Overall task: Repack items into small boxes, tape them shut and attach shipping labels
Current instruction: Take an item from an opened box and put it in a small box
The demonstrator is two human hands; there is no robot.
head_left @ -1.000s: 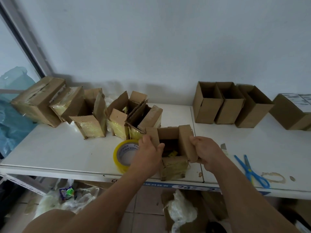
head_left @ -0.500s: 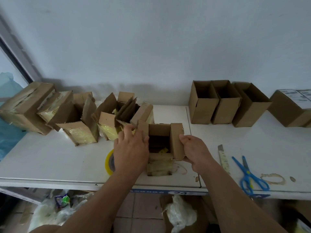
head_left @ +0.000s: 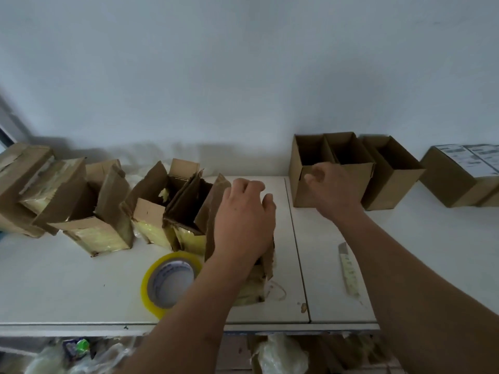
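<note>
My left hand (head_left: 243, 220) rests on top of the old taped box (head_left: 266, 268) in the middle of the frame, fingers bent over it. I cannot tell if they truly grip it. The box stands tall, its long side going up and down, its open top facing up under my palm.

My right hand (head_left: 330, 186) is in front of the new small boxes (head_left: 391, 182) at the upper right, fingers loosely bent, holding nothing. I think I am about to take a new box. Next I need to grab one by its edge and bring it close. The tape roll (head_left: 170, 283) lies just beside the old box.
</note>
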